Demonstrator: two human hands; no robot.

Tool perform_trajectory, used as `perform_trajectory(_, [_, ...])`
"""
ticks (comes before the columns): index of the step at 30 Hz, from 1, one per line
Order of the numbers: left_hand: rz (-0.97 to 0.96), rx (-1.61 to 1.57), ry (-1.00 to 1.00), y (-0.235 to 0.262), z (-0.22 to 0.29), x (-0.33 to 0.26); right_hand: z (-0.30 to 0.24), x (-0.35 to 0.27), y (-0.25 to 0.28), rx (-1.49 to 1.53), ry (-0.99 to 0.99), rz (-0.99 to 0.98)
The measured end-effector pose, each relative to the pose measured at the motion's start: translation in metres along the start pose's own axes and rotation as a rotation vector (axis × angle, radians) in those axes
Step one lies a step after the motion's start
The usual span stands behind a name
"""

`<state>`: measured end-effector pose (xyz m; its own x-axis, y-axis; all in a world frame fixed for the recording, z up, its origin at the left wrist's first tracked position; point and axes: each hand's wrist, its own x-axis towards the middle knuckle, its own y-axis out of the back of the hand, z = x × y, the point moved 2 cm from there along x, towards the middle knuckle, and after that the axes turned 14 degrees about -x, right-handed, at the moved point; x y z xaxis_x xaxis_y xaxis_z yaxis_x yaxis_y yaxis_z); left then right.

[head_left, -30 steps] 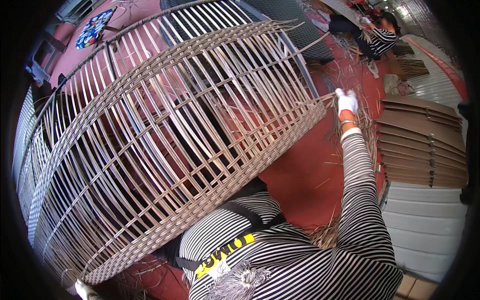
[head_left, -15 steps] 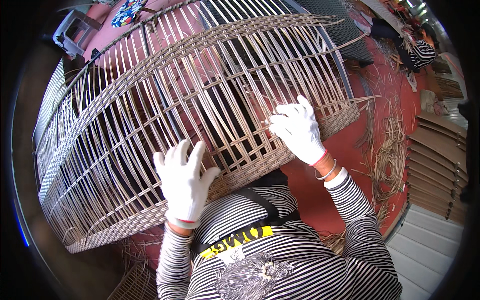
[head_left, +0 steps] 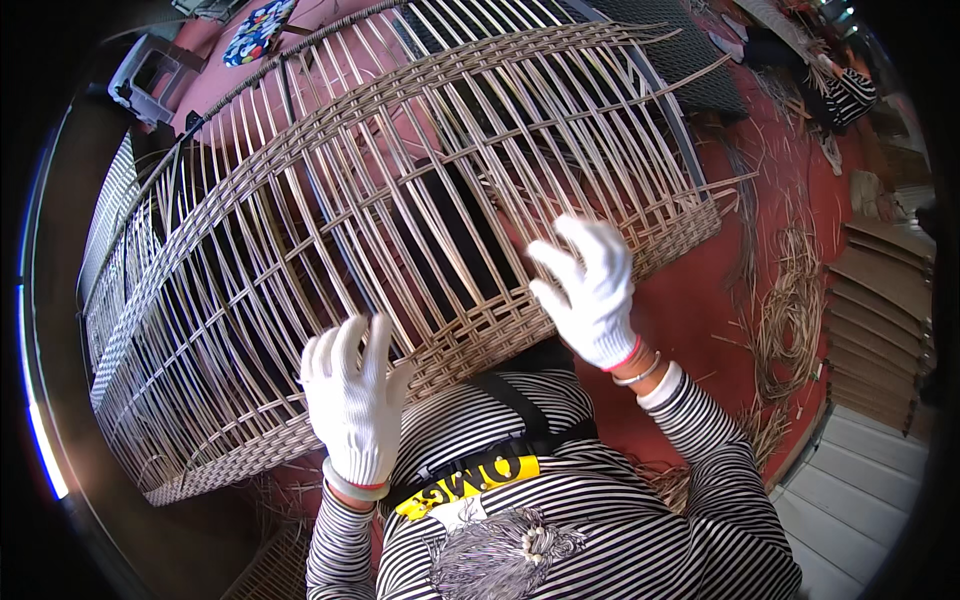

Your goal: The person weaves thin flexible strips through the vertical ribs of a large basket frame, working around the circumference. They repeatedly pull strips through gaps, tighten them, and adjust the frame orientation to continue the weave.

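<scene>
A large curved frame of brown wicker strands [head_left: 440,245] spreads out before me, with a tightly woven band along its near edge [head_left: 480,345]. White knit gloves cover both hands. My left hand [head_left: 350,400] is over the near edge, left of centre, its long fingers stretched toward the upright strands. To the right, my right hand [head_left: 590,290] hovers by the strands just above the woven band, fingers spread and slightly bent. Neither hand shows anything held. Whether the fingertips touch the wicker is hard to tell.
Loose strands [head_left: 790,300] lie heaped on the red floor at right, beside stacked brown curved panels [head_left: 880,320]. A grey plastic stool [head_left: 150,75] stands at the far left. Dark woven mesh [head_left: 690,75] lies behind the frame. Several strand ends jut from its right side.
My left hand has drawn back slightly, down and left. My right hand has also come nearer me, its fingers spreading. A crosswise strand now sits closer to the woven near edge.
</scene>
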<state>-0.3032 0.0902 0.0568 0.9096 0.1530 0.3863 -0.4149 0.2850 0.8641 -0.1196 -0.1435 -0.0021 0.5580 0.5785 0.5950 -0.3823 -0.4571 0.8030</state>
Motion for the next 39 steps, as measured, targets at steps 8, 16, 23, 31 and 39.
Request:
perform_trajectory(8, [-0.364, -0.249, -0.037, -0.061, 0.019, 0.03, -0.03, -0.011, -0.005, 0.077, 0.041, -0.14])
perform_trajectory(16, [-0.473, -0.262, -0.035, -0.065, 0.019, 0.03, -0.028, -0.015, -0.01, 0.283, 0.051, -0.153])
perform_trajectory(23, [-0.006, -0.34, 0.069, -0.027, -0.023, -0.004, 0.038, 0.02, 0.007, 0.177, -0.092, -0.02])
perform_trajectory(31, [-0.194, -0.151, 0.097, 0.014, -0.047, -0.085, 0.102, -0.037, -0.001, -0.103, 0.068, -0.265])
perform_trajectory(39, [0.112, -0.057, 0.285, 0.046, -0.099, -0.113, 0.144, 0.008, 0.012, -0.268, 0.013, -0.187])
